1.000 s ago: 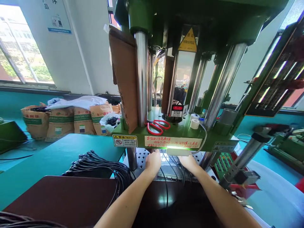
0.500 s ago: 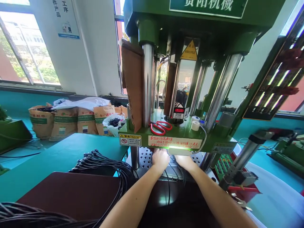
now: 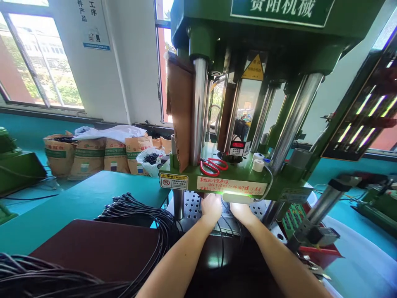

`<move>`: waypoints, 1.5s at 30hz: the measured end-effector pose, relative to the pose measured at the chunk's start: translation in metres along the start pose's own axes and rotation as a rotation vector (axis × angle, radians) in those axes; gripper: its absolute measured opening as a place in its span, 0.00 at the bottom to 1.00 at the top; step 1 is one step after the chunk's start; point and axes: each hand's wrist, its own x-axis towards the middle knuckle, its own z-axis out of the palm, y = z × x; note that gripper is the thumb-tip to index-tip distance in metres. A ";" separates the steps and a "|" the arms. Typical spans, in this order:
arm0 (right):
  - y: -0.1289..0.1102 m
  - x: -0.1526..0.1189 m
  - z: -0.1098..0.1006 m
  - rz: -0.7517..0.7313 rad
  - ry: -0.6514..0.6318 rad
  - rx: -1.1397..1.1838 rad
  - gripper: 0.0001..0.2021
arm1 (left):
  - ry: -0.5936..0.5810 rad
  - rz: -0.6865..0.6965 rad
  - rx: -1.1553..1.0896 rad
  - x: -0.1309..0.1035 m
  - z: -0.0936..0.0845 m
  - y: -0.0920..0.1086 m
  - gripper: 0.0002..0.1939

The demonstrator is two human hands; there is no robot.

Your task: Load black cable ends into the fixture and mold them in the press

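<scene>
Cables at frame centre run under both hands, reaching beneath the green press; grip cannot be told.

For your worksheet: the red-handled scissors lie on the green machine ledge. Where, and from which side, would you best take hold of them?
Probably by the red handle loops of the scissors, coming from the front and above. They lie flat on the green ledge, the loops open and in plain view, with steel columns close behind, so reaching from the rear looks awkward.

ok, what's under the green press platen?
Left hand and right hand on thin black cables over a perforated metal plate. Fingertips hidden beneath the green press platen.
</scene>
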 end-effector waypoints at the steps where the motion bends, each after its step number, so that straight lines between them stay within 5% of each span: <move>1: -0.001 0.000 -0.002 -0.007 -0.004 0.001 0.20 | 0.020 0.012 -0.003 -0.003 -0.001 0.004 0.16; 6: -0.006 -0.004 -0.003 -0.034 -0.031 0.009 0.17 | 0.031 0.106 -0.036 -0.015 0.001 0.017 0.17; 17: -0.015 0.008 0.017 -0.008 -0.028 0.003 0.17 | 0.044 0.118 -0.079 -0.003 0.017 0.001 0.16; 25: -0.007 0.001 0.006 -0.040 -0.051 -0.022 0.18 | 0.061 0.160 -0.044 0.005 0.013 0.001 0.18; 34: 0.010 -0.013 -0.006 -0.164 -0.137 -0.049 0.19 | -0.076 0.363 -0.040 0.009 0.005 -0.032 0.17; 45: 0.010 -0.006 0.014 -0.085 -0.179 -0.059 0.18 | -0.162 0.312 -0.002 0.018 0.018 -0.033 0.23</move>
